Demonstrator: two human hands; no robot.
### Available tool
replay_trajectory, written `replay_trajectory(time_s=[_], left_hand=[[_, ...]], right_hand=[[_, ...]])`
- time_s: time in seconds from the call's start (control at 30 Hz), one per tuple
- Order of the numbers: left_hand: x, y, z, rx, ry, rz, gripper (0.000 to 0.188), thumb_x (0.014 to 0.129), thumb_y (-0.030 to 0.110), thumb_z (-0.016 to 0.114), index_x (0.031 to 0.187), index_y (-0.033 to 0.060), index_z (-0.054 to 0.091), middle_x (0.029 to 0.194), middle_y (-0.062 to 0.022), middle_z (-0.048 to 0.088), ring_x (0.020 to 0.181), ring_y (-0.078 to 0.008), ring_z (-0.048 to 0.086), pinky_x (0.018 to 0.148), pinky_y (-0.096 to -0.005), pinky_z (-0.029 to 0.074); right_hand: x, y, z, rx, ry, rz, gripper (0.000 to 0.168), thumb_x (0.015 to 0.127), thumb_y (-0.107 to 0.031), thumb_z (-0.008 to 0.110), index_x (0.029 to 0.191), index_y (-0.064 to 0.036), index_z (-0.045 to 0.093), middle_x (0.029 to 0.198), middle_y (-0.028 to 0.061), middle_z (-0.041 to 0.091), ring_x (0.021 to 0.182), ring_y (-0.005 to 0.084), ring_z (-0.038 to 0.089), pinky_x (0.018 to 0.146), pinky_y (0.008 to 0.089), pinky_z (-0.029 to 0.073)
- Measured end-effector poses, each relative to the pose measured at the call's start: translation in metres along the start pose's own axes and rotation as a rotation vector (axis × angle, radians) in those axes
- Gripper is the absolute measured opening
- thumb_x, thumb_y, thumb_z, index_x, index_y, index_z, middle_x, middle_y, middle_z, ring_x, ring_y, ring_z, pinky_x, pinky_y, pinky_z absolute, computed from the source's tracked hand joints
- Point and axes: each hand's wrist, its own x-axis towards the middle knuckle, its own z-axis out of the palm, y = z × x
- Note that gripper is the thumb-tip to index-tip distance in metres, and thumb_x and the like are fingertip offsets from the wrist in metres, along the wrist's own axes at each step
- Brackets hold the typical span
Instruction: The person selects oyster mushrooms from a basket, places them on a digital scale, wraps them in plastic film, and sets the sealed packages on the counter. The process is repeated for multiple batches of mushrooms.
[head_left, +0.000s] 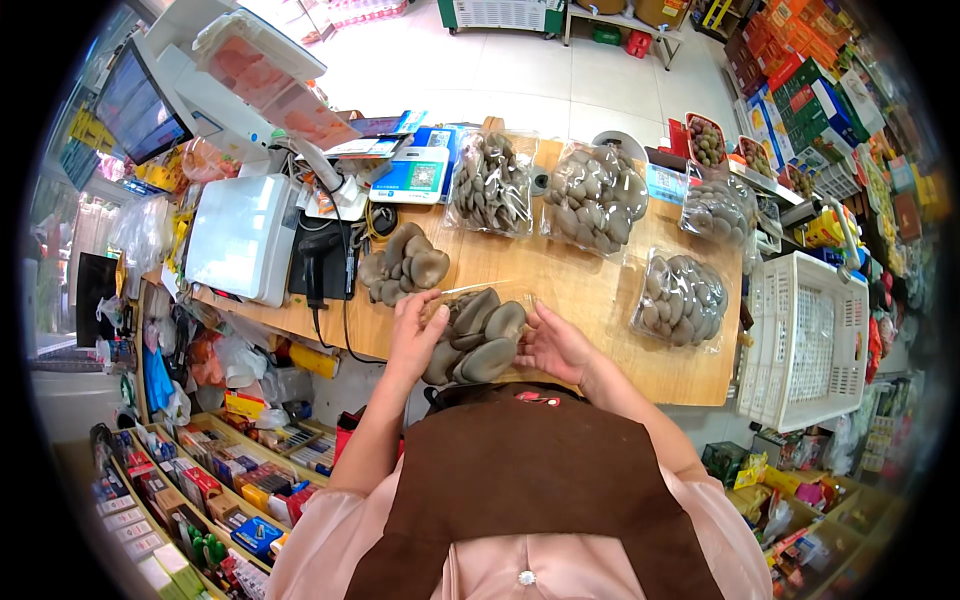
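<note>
A cluster of grey oyster mushrooms (484, 337) lies at the counter's near edge, with clear plastic partly around it. My left hand (412, 330) rests along its left side, thumb on top near the caps. On the right, my right hand (555, 343) is at the edge of the plastic, fingers partly spread; whether it pinches the film is not clear. Another loose mushroom cluster (405, 264) sits just beyond my left hand. Several clear-wrapped packs of mushrooms stand farther off, among them a pack at the back (491, 180), one beside it (595, 196) and one at right (681, 298).
The wooden counter (592, 300) carries a handheld barcode scanner (313, 262) with its cable and a white flat-topped device (240, 232) at left. A white plastic crate (810, 341) stands beyond the right edge. Shelves with small boxes (202, 487) lie below at left.
</note>
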Motion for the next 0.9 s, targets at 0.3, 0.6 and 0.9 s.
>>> replay_trajectory(time_s=[0.3,0.6,0.9], left_hand=[[0.003,0.020,0.010,0.110,0.018,-0.027,0.059,0.080,0.042,0.071,0.118,-0.0003,0.057,0.125,-0.0182,0.049,0.118,-0.0320,0.047,0.097,-0.0395,0.041],[-0.007,0.013,-0.004,0.051,0.032,0.020,0.047,0.084,0.033,0.069,0.113,-0.0009,0.057,0.119,-0.0152,0.051,0.110,-0.0263,0.052,0.087,-0.0330,0.047],[0.001,-0.071,-0.032,-0.652,0.157,-0.513,0.025,0.086,0.010,0.065,0.107,0.0006,0.053,0.097,-0.0068,0.060,0.085,-0.0134,0.060,0.075,-0.0260,0.050]], right_hand=[[-0.008,-0.002,0.014,-0.013,0.082,-0.018,0.062,0.098,-0.056,0.035,0.141,-0.012,0.035,0.131,0.0178,0.049,0.122,0.0294,0.047,0.105,0.0421,0.036],[-0.018,0.001,0.022,-0.151,0.237,-0.071,0.056,0.101,-0.043,0.036,0.142,-0.004,0.033,0.136,0.0207,0.044,0.128,0.0321,0.043,0.109,0.0425,0.034],[-0.045,-0.007,0.009,-0.247,0.374,-0.253,0.041,0.100,-0.028,0.048,0.123,0.006,0.049,0.121,0.0218,0.056,0.111,0.0319,0.058,0.097,0.0423,0.047]])
